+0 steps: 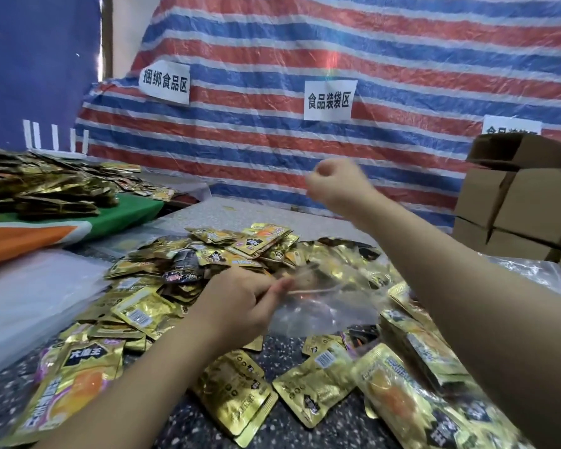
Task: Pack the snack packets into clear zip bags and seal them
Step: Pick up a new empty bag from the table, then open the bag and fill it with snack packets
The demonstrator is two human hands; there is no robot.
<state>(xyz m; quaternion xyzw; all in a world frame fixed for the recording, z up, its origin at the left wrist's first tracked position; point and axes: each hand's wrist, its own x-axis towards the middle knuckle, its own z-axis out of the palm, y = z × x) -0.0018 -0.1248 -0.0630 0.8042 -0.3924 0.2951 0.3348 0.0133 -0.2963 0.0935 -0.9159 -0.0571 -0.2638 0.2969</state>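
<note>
Presently the clear zip bag is pinched at its left edge by the left hand over the snack packets; the right hand is raised far off, curled, apparently empty. Held one-sided, the mouth could be misaligned and poorly sealed.

My left hand pinches the edge of a clear zip bag over the heap of gold snack packets on the speckled tabletop. My right hand is raised, blurred, fingers curled. Cardboard boxes are stacked at right.
</note>
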